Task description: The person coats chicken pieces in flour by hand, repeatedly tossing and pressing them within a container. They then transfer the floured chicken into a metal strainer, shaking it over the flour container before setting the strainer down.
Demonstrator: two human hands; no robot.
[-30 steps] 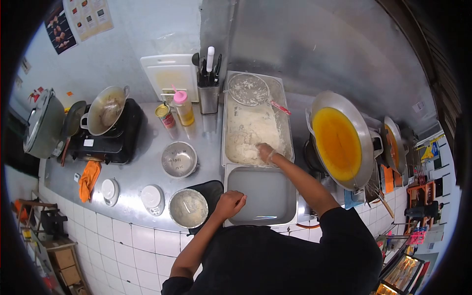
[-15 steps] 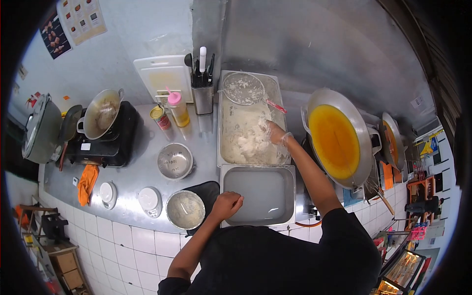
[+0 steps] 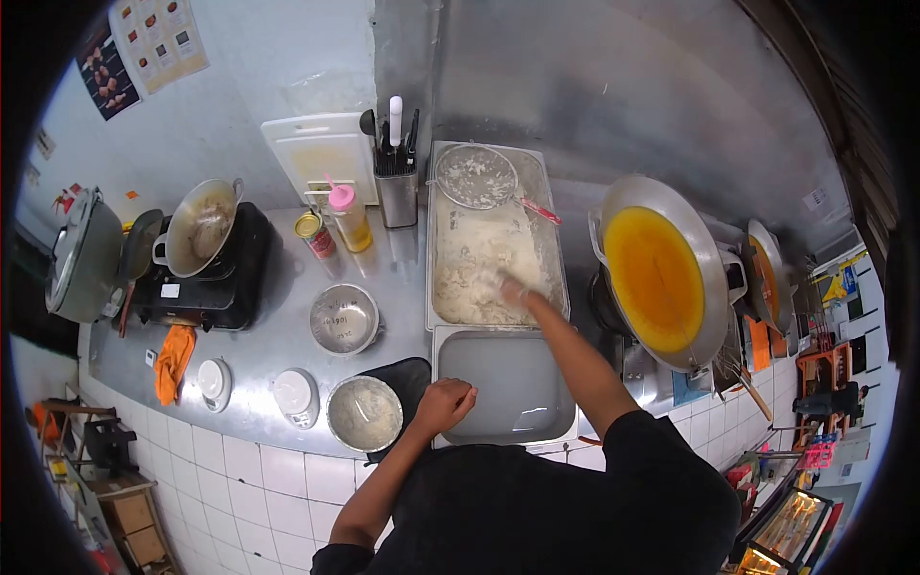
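Observation:
My right hand [image 3: 513,289], in a thin clear plastic glove, is down in the flour [image 3: 487,244] near the front of a deep metal tray [image 3: 431,278]. Its fingers are smeared by motion and partly lost in the white coating. My left hand [image 3: 444,407] rests curled, with nothing showing in it, at the left edge of a second metal tray [image 3: 436,364] holding cloudy water [image 3: 498,379]. Beside that hand sits a round metal bowl [image 3: 365,413] with pale batter-like residue. A wire strainer [image 3: 476,176] with a red handle lies across the flour tray's far end.
To the right stands a large wok of orange oil [image 3: 654,278]. An empty-looking steel bowl [image 3: 344,320], two white scales [image 3: 296,396], a pink-capped bottle [image 3: 349,220], a can [image 3: 314,233] and a knife block [image 3: 397,196] are on the left. Farther left, a pan [image 3: 199,230] sits on a black stove [image 3: 235,287].
My right hand has moved toward me and slightly left through the flour, and the lumpy mound there looks flatter. My left hand stays by the water tray.

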